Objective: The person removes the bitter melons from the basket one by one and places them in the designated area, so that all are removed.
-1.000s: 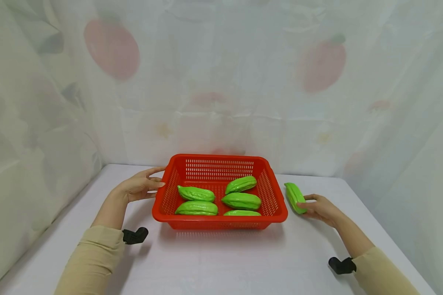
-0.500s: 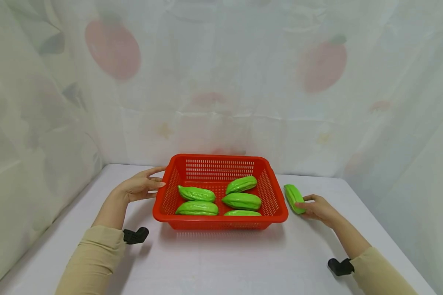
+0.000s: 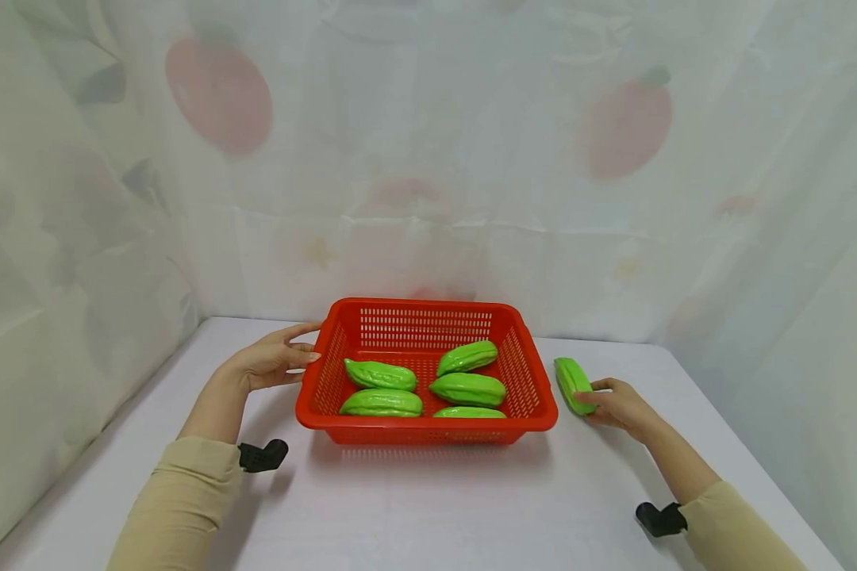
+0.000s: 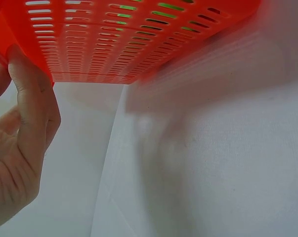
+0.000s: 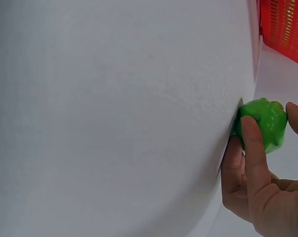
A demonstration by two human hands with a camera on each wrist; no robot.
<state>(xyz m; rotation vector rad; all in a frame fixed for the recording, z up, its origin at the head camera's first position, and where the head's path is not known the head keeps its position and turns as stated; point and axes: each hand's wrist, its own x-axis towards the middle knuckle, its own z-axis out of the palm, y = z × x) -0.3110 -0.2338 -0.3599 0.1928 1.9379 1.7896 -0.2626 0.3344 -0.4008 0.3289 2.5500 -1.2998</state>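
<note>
A red plastic basket (image 3: 427,423) with slotted walls stands in the middle of the table in the head view. My left hand (image 3: 274,361) grips its left rim; the left wrist view shows the fingers (image 4: 32,98) at the rim. Inside lie several green, ridged bitter melons (image 3: 467,389), the front ones partly hidden by the near rim. To the basket's right, one more bitter melon (image 3: 570,379) lies on the table, its pointed end away from me. My right hand (image 3: 620,407) pinches its near end between thumb and fingers, as the right wrist view (image 5: 255,158) also shows.
The table (image 3: 428,507) has a white cover. White curtains (image 3: 428,159) with faded fruit prints hang behind it and at both sides. A black wrist mount (image 3: 263,456) sticks out from the left sleeve, another black mount (image 3: 661,519) from the right one.
The right hand and the bitter melon it pinches have shifted slightly, first left and then back right. The left hand and the basket stay in place.
</note>
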